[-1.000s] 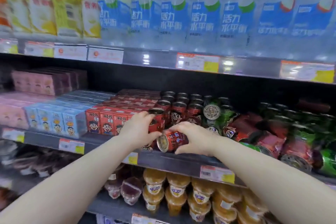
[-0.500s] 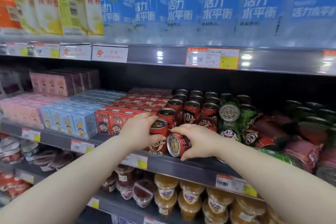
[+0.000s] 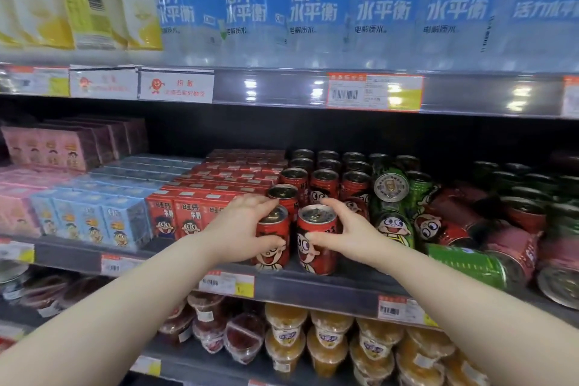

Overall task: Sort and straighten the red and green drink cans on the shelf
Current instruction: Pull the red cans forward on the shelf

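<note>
Change: the red metal drink can with a cartoon face (image 3: 316,243), on its side in the right hand (image 3: 352,236) half a second ago, now stands upright on the grey shop shelf (image 3: 313,287).
Head view, landmark: the block of red drink cartons (image 3: 188,213) on that shelf.
Right grip: thumb and fingers are curled round the righted can, which is the second can to the right of the cartons, at the shelf's front edge.
Left grip: the left hand (image 3: 241,226) holds a second red metal can (image 3: 274,241), upright, just right of the cartons and just beside the first.
Behind: rows of upright red cans (image 3: 324,185), right of the cartons and farther back than their front.
Farther right of the cartons: one upright green metal can (image 3: 391,226), a green can lying on its side (image 3: 466,263), and tumbled red cans (image 3: 438,226) mixed among them.
</note>
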`<action>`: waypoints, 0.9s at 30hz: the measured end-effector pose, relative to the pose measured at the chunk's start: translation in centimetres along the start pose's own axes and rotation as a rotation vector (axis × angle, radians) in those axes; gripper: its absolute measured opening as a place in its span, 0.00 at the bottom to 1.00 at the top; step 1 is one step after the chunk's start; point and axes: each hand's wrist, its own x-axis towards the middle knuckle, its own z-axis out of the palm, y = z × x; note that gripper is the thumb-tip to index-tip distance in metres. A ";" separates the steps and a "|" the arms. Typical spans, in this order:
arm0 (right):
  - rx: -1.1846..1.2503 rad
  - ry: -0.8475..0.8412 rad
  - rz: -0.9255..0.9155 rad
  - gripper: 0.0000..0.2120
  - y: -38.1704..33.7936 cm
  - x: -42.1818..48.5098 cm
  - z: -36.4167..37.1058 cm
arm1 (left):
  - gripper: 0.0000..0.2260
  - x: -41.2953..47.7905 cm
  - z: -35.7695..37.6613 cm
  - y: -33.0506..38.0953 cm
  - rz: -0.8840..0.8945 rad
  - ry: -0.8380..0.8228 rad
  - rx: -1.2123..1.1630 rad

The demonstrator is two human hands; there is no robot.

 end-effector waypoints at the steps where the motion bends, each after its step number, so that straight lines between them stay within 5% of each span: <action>1: -0.008 0.008 0.018 0.39 0.0 0.0 0.1 | 0.34 0.0 0.1 -0.1 0.007 0.004 -0.009; 7: -0.171 -0.143 0.063 0.45 -0.4 0.4 -1.4 | 0.34 -0.1 0.2 -0.6 0.051 0.006 -0.054; 11: -0.291 -0.078 0.042 0.47 -1.0 0.6 -1.2 | 0.34 0.1 0.2 -0.9 0.071 -0.004 -0.063; 17: -0.183 -0.240 0.060 0.42 -1.7 1.3 -0.7 | 0.34 0.6 0.2 -1.3 0.091 -0.051 -0.054; 27: -0.279 -0.225 -0.018 0.45 -2.0 0.9 -1.7 | 0.34 1.5 0.0 1.5 0.163 0.052 -0.118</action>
